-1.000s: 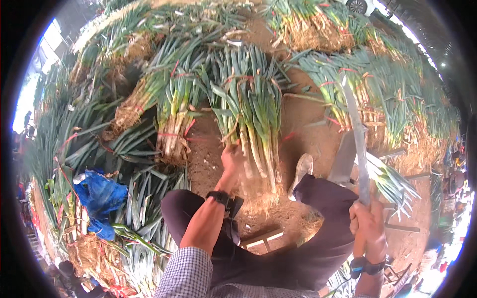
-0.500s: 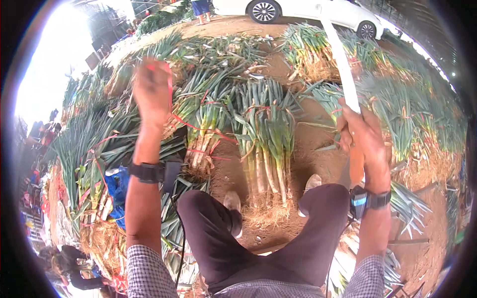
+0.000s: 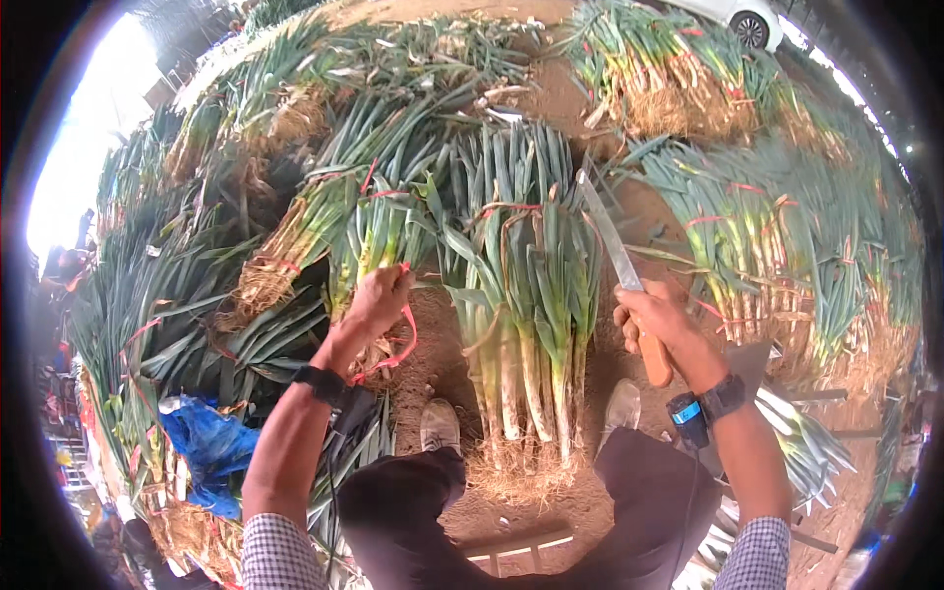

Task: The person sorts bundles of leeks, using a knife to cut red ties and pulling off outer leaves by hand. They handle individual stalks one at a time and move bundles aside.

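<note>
A bundle of leeks (image 3: 516,226) stands on the ground between my feet, its roots toward me, with a red tie round its leaves. My left hand (image 3: 379,300) is closed on a strip of red plastic ribbon (image 3: 401,344), whose loose end hangs down beside it. Just left of the middle bundle, this hand is in front of another tied bundle of leeks (image 3: 383,228). To the right of the middle bundle, my right hand (image 3: 657,317) grips a knife (image 3: 610,234) by its orange wooden handle. The long blade points up and away, apart from the leeks as seen here.
More tied leek bundles lie at the right (image 3: 752,261), the far right (image 3: 669,84) and all along the left (image 3: 147,285). A crumpled blue plastic sheet (image 3: 205,452) is by my left forearm. Bare dirt (image 3: 433,359) shows around my shoes. A white car (image 3: 728,10) stands far off.
My left hand has come down and inward with the ribbon. The right hand has moved lower and left with the knife. My view has tilted down.
</note>
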### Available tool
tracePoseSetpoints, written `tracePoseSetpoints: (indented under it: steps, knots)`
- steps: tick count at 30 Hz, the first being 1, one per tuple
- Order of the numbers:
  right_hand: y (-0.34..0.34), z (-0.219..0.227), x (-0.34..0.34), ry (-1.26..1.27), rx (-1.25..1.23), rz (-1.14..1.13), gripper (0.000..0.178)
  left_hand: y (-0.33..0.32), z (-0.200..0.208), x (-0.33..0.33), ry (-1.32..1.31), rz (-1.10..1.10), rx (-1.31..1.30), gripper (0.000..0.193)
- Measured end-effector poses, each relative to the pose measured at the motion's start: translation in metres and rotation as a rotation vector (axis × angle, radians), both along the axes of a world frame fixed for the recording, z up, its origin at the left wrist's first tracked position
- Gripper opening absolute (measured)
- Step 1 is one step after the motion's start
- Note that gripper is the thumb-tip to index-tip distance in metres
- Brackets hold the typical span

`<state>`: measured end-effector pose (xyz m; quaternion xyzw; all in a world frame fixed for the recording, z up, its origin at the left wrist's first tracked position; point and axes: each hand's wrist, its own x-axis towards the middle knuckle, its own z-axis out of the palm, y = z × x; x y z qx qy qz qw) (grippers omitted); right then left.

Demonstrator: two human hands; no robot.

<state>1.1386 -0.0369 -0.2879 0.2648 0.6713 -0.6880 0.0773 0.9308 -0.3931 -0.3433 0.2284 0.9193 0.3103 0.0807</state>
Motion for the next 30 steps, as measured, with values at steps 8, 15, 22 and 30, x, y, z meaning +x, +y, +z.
tracePoseSetpoints:
  steps: [8,15,22,30]
  knots:
    - [0.018,-0.028,-0.03,-0.236,-0.175,0.096,0.022,0.085,-0.053,-0.094,0.03,-0.125,-0.077,0.039]
    - [0.031,-0.06,-0.044,-0.354,-0.238,0.103,0.025,0.219,-0.119,-0.135,0.063,-0.221,0.015,0.034]
    - [0.03,-0.087,-0.069,-0.323,-0.288,0.127,0.024,0.248,-0.193,-0.179,0.153,-0.273,-0.098,0.021]
    - [0.024,-0.149,-0.131,-0.074,0.129,0.189,0.019,0.254,-0.218,-0.169,0.226,-0.334,-0.095,0.022]
